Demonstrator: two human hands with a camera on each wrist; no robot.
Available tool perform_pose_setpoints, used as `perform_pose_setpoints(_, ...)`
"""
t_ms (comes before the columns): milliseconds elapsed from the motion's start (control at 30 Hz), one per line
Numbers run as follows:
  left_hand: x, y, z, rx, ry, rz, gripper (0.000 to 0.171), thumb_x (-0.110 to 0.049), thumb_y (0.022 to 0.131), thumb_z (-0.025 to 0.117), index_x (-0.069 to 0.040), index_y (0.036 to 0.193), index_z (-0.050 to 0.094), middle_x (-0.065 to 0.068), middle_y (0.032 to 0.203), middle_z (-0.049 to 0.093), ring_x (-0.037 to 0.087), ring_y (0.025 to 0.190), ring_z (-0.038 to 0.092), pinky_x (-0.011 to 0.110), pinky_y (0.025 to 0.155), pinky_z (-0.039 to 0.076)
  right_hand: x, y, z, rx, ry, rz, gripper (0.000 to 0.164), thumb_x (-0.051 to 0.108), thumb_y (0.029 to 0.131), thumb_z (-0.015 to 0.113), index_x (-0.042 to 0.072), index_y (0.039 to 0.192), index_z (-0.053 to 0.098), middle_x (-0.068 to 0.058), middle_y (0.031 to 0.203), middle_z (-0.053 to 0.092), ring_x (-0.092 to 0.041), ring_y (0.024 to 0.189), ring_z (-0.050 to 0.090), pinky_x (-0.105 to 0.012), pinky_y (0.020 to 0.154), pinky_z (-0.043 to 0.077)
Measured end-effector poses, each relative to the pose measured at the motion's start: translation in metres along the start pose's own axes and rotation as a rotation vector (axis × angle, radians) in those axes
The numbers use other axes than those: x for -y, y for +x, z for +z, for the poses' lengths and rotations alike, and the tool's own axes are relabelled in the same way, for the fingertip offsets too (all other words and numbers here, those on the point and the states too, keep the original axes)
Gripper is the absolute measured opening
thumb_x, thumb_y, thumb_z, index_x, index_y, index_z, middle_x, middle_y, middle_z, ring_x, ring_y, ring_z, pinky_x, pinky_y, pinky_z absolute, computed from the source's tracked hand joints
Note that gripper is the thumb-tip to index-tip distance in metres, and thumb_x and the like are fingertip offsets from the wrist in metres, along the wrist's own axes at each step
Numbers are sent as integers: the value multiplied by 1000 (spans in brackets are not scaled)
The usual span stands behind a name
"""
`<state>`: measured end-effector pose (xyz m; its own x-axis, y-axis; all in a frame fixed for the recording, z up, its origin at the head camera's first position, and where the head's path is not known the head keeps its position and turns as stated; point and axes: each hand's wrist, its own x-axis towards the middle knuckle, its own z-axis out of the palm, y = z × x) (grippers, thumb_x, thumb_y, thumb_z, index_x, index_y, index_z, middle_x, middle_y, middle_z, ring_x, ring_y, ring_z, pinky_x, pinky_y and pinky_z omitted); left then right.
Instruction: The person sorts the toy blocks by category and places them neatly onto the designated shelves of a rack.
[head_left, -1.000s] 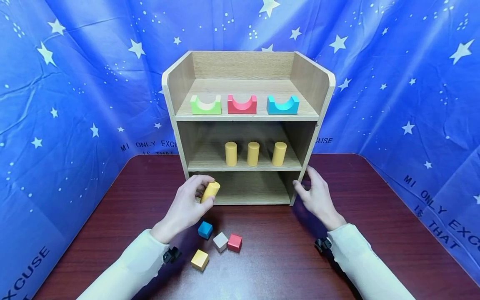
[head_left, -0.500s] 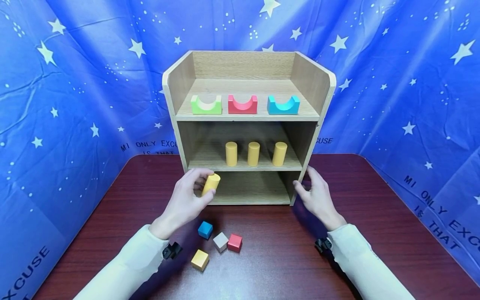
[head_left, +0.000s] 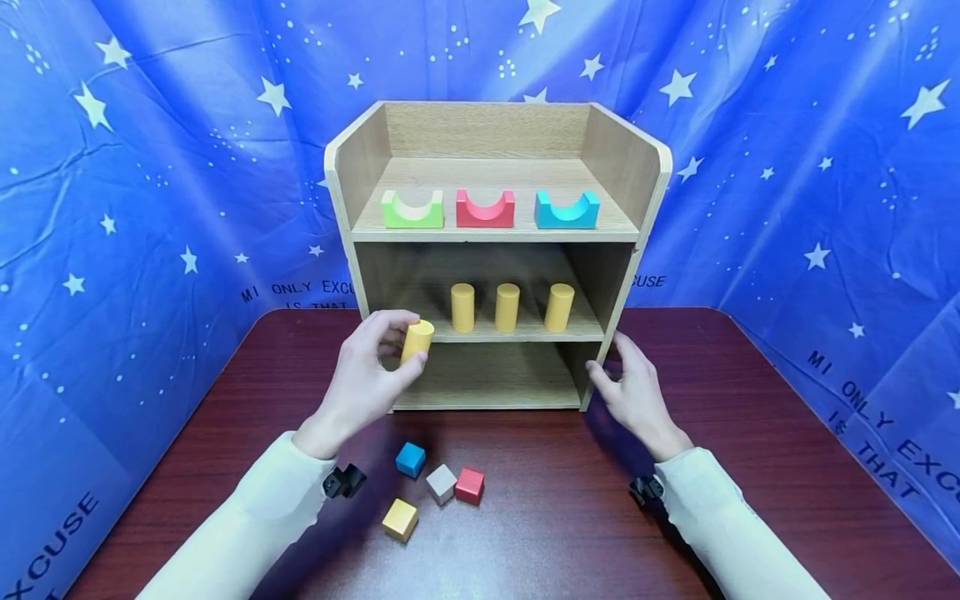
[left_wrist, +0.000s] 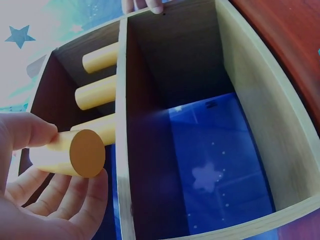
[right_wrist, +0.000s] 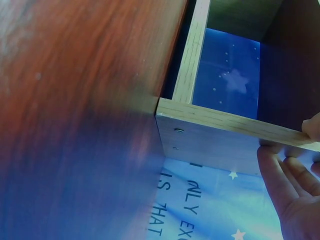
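My left hand (head_left: 363,367) pinches a yellow cylinder (head_left: 417,340) between thumb and fingers, slightly tilted, in front of the middle board's left end. In the left wrist view the held cylinder (left_wrist: 87,153) shows its round end and overlaps the nearest of three similar ones. Those yellow cylinders (head_left: 506,308) stand upright in a row on the middle level of a wooden shelf (head_left: 487,236). My right hand (head_left: 636,396) holds the shelf's right side panel low down; in the right wrist view the thumb is at the panel's edge (right_wrist: 225,120) and the fingers (right_wrist: 275,172) touch its outer face.
On the top level sit a green (head_left: 412,215), a red (head_left: 484,213) and a blue arch block (head_left: 567,214). Blue (head_left: 410,460), grey (head_left: 442,484), red (head_left: 470,486) and yellow cubes (head_left: 401,521) lie on the dark red table (head_left: 540,517). A starry blue cloth (head_left: 187,167) surrounds it.
My left hand has raised the yellow cylinder from the lower compartment's height to about the middle board, shifting slightly left at the end. The right hand has stayed in place.
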<state>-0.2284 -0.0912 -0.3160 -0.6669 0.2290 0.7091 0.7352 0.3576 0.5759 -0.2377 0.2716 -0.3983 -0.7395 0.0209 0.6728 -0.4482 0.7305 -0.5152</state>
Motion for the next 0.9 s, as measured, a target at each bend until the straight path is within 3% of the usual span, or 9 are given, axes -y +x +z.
perform_pose_setpoints(133,-22,7,-2,-31,-12,1,39,12,73,72,6,110,59,18,97,59,29,83,61,48,71,53,0,0,0,-3,0,-5,47,8,83,69,4,127,54,-16,110,61,-26,99,60,-46,73,53)
perform_pose_setpoints(233,-27,10,-2,-58,-15,10,39,13,73,71,8,110,58,20,100,59,30,84,61,49,71,53,0,0,1,-1,2,-2,47,7,83,69,4,127,54,-16,110,61,-26,99,60,-47,72,54)
perform_pose_setpoints(500,-8,16,5,-136,-18,29,39,10,76,70,5,113,58,16,102,59,25,85,62,40,72,54,0,0,2,1,-8,6,46,8,83,69,5,127,54,-13,109,62,-24,98,60,-45,71,54)
perform_pose_setpoints(767,-17,22,7,-170,-31,80,38,15,74,67,12,111,56,25,99,57,36,83,60,51,69,52,-1,0,1,-8,-35,-9,47,9,83,70,5,127,54,-11,110,62,-24,100,59,-42,74,52)
perform_pose_setpoints(900,0,24,14,-179,-33,88,40,12,75,68,10,113,56,25,101,57,36,86,59,51,71,52,-1,0,1,-4,-28,-9,47,9,83,70,5,126,54,-11,110,61,-24,101,59,-45,74,52)
